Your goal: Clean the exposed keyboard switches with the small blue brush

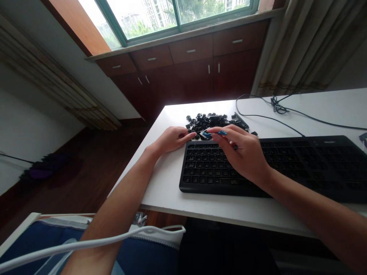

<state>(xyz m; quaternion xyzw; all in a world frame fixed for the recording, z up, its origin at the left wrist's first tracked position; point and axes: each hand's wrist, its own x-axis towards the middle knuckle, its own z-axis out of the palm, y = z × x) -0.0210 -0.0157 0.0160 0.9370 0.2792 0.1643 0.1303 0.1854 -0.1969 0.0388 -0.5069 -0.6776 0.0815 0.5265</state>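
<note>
While a dark purple bundle [47, 170] lies on the floor at the far left and a white cord [149, 230] crosses the foreground, the work itself is gathered on the white worktop [163, 175]. The left hand [172, 139] rests near the worktop's left side, just beyond the keyboard's near-left corner region, its thumb and forefinger reaching toward the loose pieces; its grip is nearly closed, but whether a piece sits between the fingertips I cannot tell. Just beyond the fingertips lies a heap of black keycaps [205, 121], spread behind the keyboard, some tipped on their sides. A small blue-handled brush [221, 133] comes next, its pale head pointing left toward the left fingertips. The right hand [245, 151] has it in a firm pinch grip, thumb against fingers, above the keyboard's rear edge. Under and beyond that hand stretches the black keyboard [301, 164], its rows showing bare sockets; a black cable [266, 116] trails behind it. The step in hand looks like brushing a single small piece; a good next stroke would call for a steady left pinch and short, light passes, keeping the heap undisturbed.
</note>
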